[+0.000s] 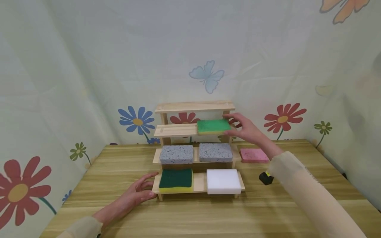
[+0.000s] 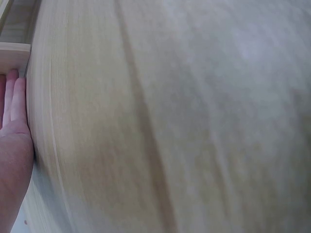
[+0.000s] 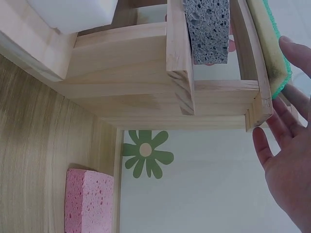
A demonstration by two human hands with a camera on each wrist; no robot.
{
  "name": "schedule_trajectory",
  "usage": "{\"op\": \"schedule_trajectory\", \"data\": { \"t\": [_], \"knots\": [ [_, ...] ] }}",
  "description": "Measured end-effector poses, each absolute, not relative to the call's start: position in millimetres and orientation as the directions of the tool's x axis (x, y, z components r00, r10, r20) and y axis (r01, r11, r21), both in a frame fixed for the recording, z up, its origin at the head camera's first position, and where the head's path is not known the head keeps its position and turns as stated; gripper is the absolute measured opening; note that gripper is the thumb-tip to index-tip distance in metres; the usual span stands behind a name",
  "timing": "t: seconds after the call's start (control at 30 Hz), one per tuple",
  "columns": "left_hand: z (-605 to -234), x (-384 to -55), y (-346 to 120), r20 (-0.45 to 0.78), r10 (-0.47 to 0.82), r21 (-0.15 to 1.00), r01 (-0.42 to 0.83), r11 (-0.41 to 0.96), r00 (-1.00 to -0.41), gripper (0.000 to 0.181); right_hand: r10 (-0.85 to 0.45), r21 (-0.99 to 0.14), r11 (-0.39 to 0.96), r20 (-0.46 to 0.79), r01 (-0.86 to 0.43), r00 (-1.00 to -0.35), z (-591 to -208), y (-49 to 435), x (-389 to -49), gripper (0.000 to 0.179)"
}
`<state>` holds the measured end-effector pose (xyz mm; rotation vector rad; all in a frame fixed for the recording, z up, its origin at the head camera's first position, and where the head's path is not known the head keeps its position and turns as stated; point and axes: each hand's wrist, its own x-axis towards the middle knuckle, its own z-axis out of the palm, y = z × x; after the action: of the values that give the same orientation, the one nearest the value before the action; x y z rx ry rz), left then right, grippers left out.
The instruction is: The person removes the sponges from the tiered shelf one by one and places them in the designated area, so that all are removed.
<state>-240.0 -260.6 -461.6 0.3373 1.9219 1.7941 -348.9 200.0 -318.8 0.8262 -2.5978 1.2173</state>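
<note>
A flat scouring sponge (image 1: pixel 213 126), green over yellow, lies on the third wooden step (image 1: pixel 175 130), its right end pinched by the right hand (image 1: pixel 245 129); the left hand (image 1: pixel 137 193) has loosely extended fingers.

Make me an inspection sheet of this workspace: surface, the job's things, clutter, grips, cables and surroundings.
Surface: wood-grained table.
Job's things: wooden shelf with stepped tiers; bright green sponge on the second tier from the top; left grey sponge and right grey sponge one tier lower; dark green sponge and white sponge on the bottom tier; pink sponge right of the shelf.
Clutter: small black object by the right sleeve, identity unclear.
Grips: left grip touches the bottom tier's left end; right grip pinches the bright green sponge's right end.
Cables: nothing seen.
Surroundings: pale flower-printed curtain.
</note>
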Motion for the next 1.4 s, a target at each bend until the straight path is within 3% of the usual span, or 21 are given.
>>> {"op": "schedule_trajectory", "data": {
  "t": [1.1, 1.4],
  "knots": [
    [-462.2, -239.1, -260.4, -0.175, 0.488, 0.984, -0.145, 0.100, -0.855, 0.072, -0.403, -0.697, 0.559, 0.245, -0.449, -0.882, -314.3, 197.8, -348.2, 0.062],
    [-462.2, -238.7, -260.2, -0.166, 0.486, 0.986, -0.137, 0.095, -0.858, 0.072, -0.402, -0.718, 0.552, 0.217, -0.424, -0.890, -316.4, 198.4, -348.5, 0.069]
  ]
}}
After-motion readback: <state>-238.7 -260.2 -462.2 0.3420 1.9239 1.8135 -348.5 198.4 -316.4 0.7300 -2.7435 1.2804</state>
